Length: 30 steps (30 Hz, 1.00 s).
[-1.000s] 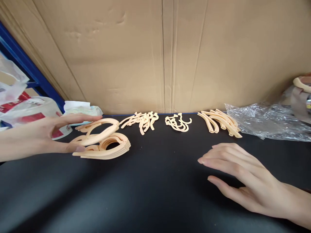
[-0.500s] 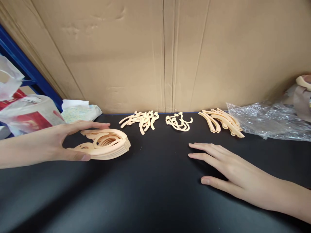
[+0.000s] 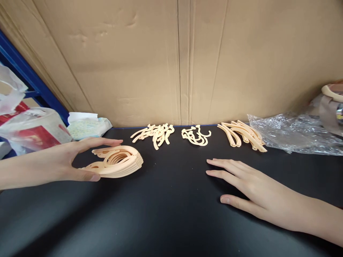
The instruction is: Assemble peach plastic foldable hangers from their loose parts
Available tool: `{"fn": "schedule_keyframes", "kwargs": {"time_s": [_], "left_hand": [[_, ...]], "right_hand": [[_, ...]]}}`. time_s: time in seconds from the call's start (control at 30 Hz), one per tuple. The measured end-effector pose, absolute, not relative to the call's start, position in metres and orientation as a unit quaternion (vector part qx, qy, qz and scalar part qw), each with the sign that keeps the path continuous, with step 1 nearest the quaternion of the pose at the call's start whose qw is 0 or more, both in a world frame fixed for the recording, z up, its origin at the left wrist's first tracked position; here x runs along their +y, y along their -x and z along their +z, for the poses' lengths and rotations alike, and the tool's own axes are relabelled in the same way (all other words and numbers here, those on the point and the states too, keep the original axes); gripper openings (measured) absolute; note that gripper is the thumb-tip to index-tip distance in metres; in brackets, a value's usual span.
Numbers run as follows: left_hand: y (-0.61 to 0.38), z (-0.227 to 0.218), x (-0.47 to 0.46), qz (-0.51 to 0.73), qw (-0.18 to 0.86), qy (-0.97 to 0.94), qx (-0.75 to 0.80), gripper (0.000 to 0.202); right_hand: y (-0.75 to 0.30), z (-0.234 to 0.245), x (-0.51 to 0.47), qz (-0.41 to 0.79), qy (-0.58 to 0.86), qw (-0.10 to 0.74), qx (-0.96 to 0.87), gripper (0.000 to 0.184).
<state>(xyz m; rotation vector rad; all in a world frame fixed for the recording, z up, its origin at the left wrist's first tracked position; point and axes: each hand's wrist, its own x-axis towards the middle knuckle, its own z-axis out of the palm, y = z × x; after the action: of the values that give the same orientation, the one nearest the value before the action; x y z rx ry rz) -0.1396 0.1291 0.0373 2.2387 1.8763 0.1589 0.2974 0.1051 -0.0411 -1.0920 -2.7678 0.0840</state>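
My left hand (image 3: 72, 162) reaches in from the left and brackets a stack of peach-coloured curved plastic pieces (image 3: 122, 162) on the black table (image 3: 166, 210). Its thumb lies against the stack's near edge and its stretched fingers run along the far edge. My right hand (image 3: 252, 184) lies flat on the table at the right, fingers spread and pointing left, holding nothing. It is well apart from the stack.
Three small piles of peach plastic parts sit along the back edge: hooked bits (image 3: 155, 134), curled bits (image 3: 195, 135) and long curved strips (image 3: 242, 137). A crumpled clear plastic bag (image 3: 294, 135) lies at the right. A cardboard wall (image 3: 171, 60) stands behind. Bagged packs (image 3: 32, 128) sit at the left.
My left hand has laid the lifted curved piece flat on top of the stack. My right hand has slid left and forward and settled flat on the table.
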Motion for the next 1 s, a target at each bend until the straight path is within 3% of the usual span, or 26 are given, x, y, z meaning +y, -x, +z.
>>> {"fn": "schedule_keyframes", "kwargs": {"time_s": [0.67, 1.0], "left_hand": [[0.121, 0.046, 0.119, 0.073, 0.157, -0.71, 0.683, 0.078], [0.063, 0.055, 0.136, 0.174, 0.14, -0.741, 0.633, 0.06]], "right_hand": [[-0.296, -0.04, 0.106, 0.033, 0.377, 0.059, -0.924, 0.051], [-0.297, -0.038, 0.105, 0.038, 0.363, 0.076, -0.928, 0.051]]}}
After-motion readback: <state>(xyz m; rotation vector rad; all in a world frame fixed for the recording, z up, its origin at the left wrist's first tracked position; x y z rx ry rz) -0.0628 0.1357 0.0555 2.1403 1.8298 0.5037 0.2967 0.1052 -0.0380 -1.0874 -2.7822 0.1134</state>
